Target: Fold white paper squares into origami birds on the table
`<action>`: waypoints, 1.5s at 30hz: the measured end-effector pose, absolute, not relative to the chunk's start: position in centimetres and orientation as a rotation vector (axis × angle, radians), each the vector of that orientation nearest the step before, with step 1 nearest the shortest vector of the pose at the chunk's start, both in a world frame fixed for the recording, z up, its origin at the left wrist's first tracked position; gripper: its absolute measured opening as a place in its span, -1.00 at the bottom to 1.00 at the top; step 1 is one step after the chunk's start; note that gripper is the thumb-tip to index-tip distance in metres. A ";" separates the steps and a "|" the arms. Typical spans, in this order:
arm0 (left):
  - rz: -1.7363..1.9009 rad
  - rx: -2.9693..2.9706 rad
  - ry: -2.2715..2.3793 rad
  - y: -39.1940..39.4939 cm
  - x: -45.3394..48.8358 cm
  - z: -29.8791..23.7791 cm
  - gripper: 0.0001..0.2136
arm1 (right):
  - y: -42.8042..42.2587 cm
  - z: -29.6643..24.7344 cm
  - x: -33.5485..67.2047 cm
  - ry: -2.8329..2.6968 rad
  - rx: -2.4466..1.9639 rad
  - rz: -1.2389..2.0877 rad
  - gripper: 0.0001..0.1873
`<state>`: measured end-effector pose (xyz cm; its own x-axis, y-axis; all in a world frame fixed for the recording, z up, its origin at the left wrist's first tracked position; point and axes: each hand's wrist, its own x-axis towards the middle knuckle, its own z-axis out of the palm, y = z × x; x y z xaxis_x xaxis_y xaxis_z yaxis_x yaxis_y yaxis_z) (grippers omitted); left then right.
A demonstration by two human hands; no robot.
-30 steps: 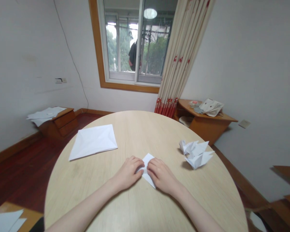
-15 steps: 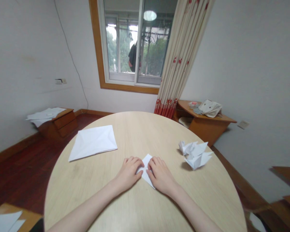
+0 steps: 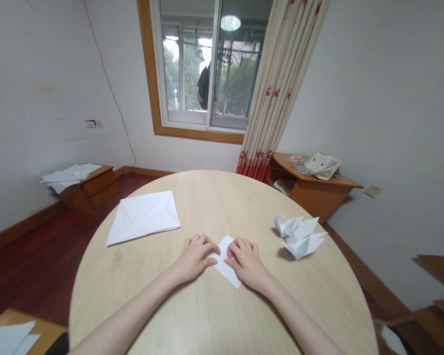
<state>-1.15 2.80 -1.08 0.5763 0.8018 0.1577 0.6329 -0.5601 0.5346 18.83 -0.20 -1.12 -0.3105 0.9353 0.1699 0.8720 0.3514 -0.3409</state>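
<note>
A small folded sheet of white paper [image 3: 228, 274] lies on the round wooden table [image 3: 222, 315], one corner pointing away from me. My left hand [image 3: 194, 258] has its thumb and curled fingers closed on the paper's left side. On the right side, my right hand [image 3: 248, 264] grips the paper with thumb and bent fingers. A gap between the two thumbs leaves the paper's middle showing; its left and right edges are hidden under my fingers.
Folded white paper figures [image 3: 299, 237] stand at the table's right. At the left lies a stack of white paper sheets [image 3: 144, 217]. Beyond the table are a wooden corner desk [image 3: 314, 195], a patterned curtain [image 3: 276, 93] and a low cabinet [image 3: 99, 187] with papers on top.
My left hand has shifted slightly left and away from me, and the fingers of my right hand are more curled. The paper's near corner has moved slightly right.
</note>
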 end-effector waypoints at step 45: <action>0.633 2.576 0.938 3.4 -2.8 -0.5 -0.77 | -2.0 0.4 18.1 -2.476 -1.402 0.310 -0.68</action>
<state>-2.75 3.42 -0.52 0.6850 0.6667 0.2937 0.5215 -0.7302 0.4413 18.06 -1.96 0.40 -0.4907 0.8609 0.1347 0.8010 0.5065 -0.3190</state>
